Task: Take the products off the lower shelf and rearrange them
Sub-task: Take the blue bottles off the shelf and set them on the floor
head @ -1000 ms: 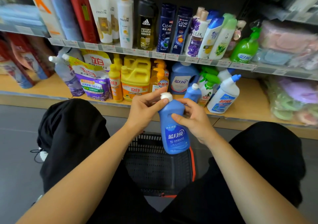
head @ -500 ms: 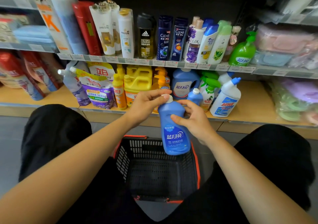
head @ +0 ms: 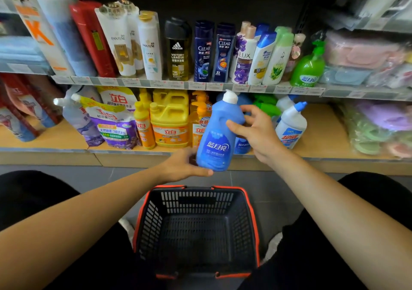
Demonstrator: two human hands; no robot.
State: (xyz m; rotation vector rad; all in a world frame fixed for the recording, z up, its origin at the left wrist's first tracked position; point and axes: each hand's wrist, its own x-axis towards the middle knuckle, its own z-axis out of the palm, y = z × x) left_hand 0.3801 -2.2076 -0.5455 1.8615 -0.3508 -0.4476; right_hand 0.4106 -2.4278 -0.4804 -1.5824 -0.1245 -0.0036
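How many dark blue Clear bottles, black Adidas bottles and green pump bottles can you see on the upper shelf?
Dark blue plastic Clear shampoo bottles: 2
Black plastic Adidas bottle: 1
Green plastic pump bottle: 1
Total: 4

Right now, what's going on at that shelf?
A person facing the shelves holds a blue bottle in both hands, tilted, in front of the lower shelf. The left hand cups its base; the right hand grips its shoulder. Other bottles and pouches stand on that shelf. A black basket sits on the floor below.
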